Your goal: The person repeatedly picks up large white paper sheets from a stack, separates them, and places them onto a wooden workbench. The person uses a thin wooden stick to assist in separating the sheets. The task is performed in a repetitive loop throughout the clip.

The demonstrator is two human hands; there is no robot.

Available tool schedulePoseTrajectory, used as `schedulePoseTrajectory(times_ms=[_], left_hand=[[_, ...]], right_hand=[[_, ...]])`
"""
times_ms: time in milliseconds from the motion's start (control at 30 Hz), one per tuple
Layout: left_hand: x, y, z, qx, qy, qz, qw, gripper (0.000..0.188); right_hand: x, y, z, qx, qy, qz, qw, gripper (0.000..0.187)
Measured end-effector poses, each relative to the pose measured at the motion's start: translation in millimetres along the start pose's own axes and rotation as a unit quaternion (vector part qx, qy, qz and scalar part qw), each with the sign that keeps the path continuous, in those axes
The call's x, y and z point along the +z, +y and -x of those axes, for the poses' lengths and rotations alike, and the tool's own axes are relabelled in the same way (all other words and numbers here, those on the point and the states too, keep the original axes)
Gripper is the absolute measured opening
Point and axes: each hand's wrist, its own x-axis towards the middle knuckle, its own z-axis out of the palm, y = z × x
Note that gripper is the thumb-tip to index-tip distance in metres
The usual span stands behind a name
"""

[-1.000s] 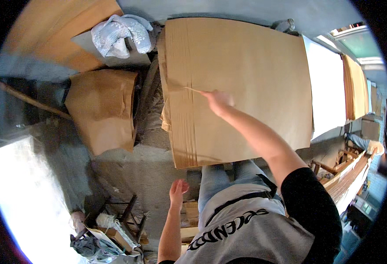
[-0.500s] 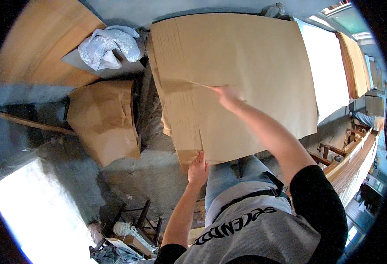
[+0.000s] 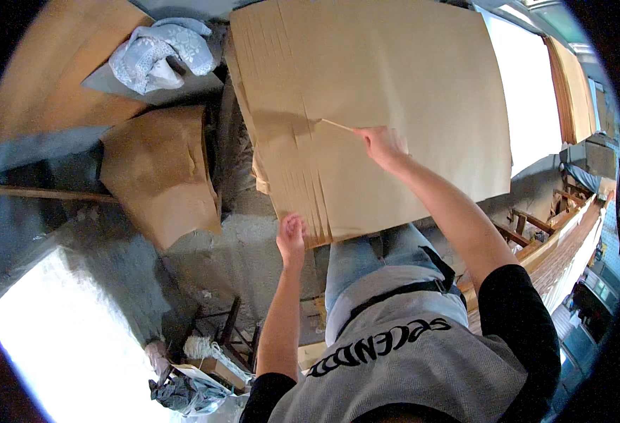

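Observation:
A broad stack of brown paper sheets lies before me, its left side fanned into narrow overlapping strips. My right hand is closed around a thin, light-coloured stick. The stick points left, its tip at the fanned strips. At the near left corner of the stack is my left hand, its fingers curled in. Whether paper is pinched in those fingers is hidden.
A folded brown sheet lies left of the stack, below a patterned white cloth bundle. White sheets adjoin the stack on the right. A long wooden piece stands at the right. A dark stool frame is at lower left.
My left hand has moved up and left from the near corner, its flat fingers now curled. The right hand has shifted slightly right with the stick. More fanned strips show near the front edge.

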Motion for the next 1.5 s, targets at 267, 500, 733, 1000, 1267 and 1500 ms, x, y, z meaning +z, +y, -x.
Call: schedulePoseTrajectory(times_ms=[267, 500, 733, 1000, 1267, 1500], left_hand=[[50.8, 36.0, -38.1, 0.005, 0.045, 0.034, 0.998, 0.028], [63.8, 48.3, -41.5, -0.083, 0.001, -0.054, 0.995, 0.035], [41.4, 17.2, -10.1, -0.223, -0.158, 0.05, 0.961, 0.054], [97.3, -29.3, 84.2, -0.245, -0.259, 0.193, 0.914, 0.064], [224.0, -117.0, 58.0, -0.27, -0.087, 0.215, 0.934, 0.025], [233.1, -139.0, 66.7, -0.192, -0.029, 0.16, 0.968, 0.031]], right_hand=[[-4.9, -37.4, 6.9, 0.051, -0.042, 0.038, 0.997, 0.033], [-22.8, -20.8, 24.5, 0.057, 0.025, -0.009, 0.998, 0.031], [-46.1, 70.9, 77.9, 0.132, 0.056, -0.073, 0.987, 0.029], [-59.6, 231.2, 204.0, 0.261, 0.052, -0.147, 0.953, 0.022], [-72.0, 259.2, 235.3, 0.2, 0.031, -0.139, 0.969, 0.023], [-104.1, 334.2, 270.8, 0.211, 0.041, -0.038, 0.976, 0.021]])
